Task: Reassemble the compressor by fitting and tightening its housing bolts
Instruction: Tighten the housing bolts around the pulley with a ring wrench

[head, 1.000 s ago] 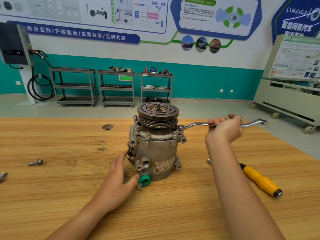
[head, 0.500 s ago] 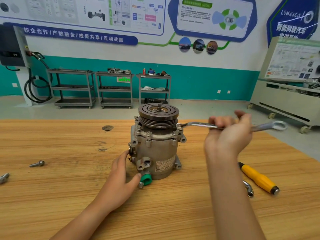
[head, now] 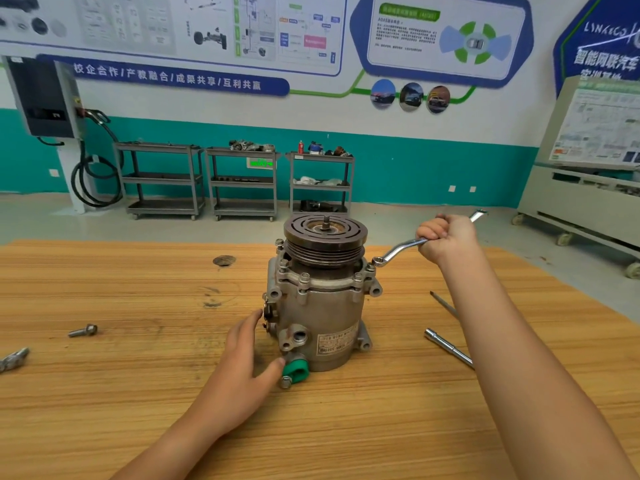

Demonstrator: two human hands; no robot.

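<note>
bright, even light | soft shadows | wide-angle bending at edges | slight blur throughout

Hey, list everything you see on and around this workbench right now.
compressor: one, grey, upright at table centre
green cap: one, green, compressor's front base
wrench: one, silver, ring end at compressor's upper right
loose bolts: two, silver, table left
socket bar: one, silver, table right
table: one, wooden, foreground
carts: three, grey, back wall
left hand: one, against compressor's lower left side
right hand: one, gripping wrench handle
</note>
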